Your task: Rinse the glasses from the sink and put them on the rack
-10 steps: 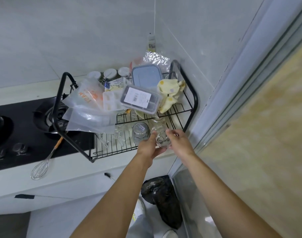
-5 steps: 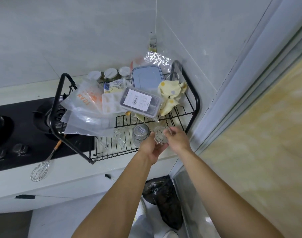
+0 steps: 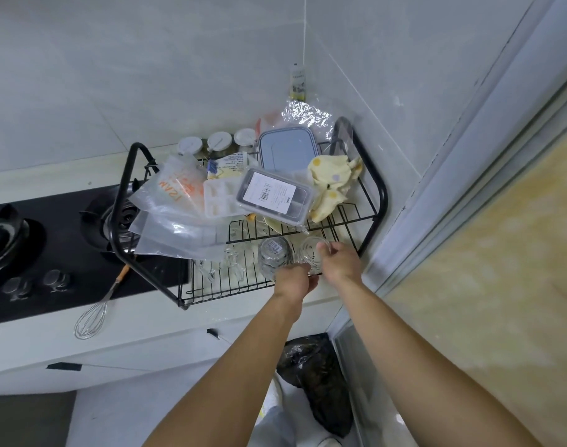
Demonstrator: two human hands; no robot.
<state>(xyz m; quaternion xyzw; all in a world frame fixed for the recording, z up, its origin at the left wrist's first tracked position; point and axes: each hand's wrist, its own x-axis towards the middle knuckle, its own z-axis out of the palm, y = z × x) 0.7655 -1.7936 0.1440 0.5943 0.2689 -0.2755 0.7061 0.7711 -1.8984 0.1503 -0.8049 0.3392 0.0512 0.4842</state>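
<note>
A black wire rack (image 3: 377,191) stands on the white counter in the corner. On its front right part, both hands hold a clear glass (image 3: 309,253) upside down. My right hand (image 3: 338,262) grips it from the right side, fingers curled over its base. My left hand (image 3: 293,282) cups it from below and the left. Just left of it a second upturned glass (image 3: 273,258) with a barcode sticker stands on the rack. Two small clear glasses (image 3: 233,267) stand further left on the wires.
The back of the rack is piled with plastic bags (image 3: 175,217), an ice tray, lidded boxes (image 3: 274,196) and a yellow cloth (image 3: 332,185). A black gas hob (image 3: 33,240) lies left, a whisk (image 3: 93,317) on the counter edge. A black bin bag (image 3: 317,375) sits on the floor.
Both hands have carried the glass a little forward and down onto the rack's front right, beside the stickered glass.
</note>
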